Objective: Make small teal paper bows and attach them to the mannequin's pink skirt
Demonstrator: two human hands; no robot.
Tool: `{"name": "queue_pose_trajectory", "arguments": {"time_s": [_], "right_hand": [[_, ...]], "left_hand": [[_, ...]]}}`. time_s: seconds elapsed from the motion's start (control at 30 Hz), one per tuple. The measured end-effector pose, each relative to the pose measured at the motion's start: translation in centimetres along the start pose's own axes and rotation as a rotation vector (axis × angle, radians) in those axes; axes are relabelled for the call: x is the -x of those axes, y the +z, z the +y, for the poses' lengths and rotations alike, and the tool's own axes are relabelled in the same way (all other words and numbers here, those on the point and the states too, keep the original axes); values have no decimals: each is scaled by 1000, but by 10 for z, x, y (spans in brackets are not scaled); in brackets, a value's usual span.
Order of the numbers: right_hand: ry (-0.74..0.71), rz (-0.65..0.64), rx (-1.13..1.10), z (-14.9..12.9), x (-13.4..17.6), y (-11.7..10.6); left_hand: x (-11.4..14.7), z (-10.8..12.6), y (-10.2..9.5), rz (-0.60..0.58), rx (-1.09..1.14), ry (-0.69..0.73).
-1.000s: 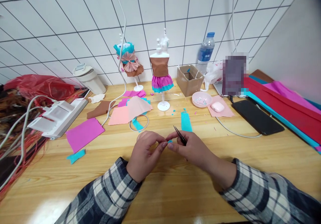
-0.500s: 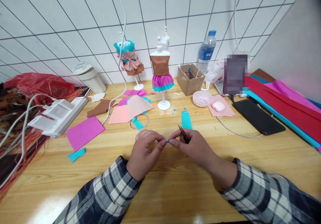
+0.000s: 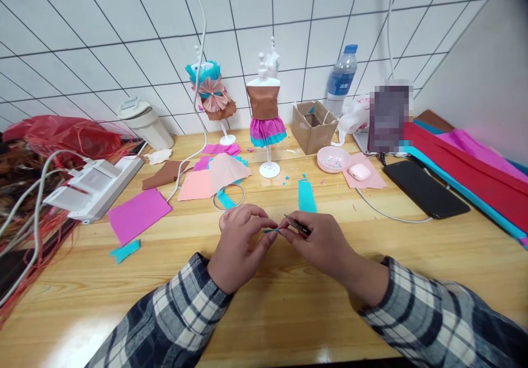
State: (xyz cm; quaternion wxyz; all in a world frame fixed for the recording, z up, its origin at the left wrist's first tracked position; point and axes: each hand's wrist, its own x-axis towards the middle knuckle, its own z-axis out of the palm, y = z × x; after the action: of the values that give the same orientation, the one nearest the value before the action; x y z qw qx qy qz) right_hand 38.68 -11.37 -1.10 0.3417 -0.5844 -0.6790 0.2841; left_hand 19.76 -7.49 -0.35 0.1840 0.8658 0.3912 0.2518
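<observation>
Over the middle of the wooden table, a thin twisted strip of turquoise crepe paper spans the fingertips of both hands. My left hand has its thumb and index finger closed around the strip's left part. The right end is pinched by my right hand, which also keeps a dark pointed pair of tweezers tucked against the fingers. Just beyond lies a flat turquoise paper piece. Farther back stands a small dress form in a brown top and a magenta skirt with turquoise hem.
A second dressed form stands behind left. Paper sheets, including a magenta one, lie on the left near a power strip. A cardboard box, pink bead dish, water bottle and black phone are on the right.
More of the turquoise strip shows between my fingertips, and my left fingers have loosened slightly. The tweezers in my right hand have tilted flatter, pointing left.
</observation>
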Motion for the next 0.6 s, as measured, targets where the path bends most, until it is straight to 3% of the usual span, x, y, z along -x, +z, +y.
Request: {"name": "queue_pose_trajectory", "arguments": {"time_s": [0.13,0.27,0.43,0.6], "right_hand": [[6,-34,22,-1,0,1],[13,-48,-4,-2,0,0],[19,-50,-157,-3,2,-2],[5,-194,-149,-2,4,6]], "left_hand": [[-2,-1,1,21,-84,61],[-2,0,0,-9,-30,77],[-4,-2,-2,67,274,-86],[-4,-8,3,105,505,-231]]}}
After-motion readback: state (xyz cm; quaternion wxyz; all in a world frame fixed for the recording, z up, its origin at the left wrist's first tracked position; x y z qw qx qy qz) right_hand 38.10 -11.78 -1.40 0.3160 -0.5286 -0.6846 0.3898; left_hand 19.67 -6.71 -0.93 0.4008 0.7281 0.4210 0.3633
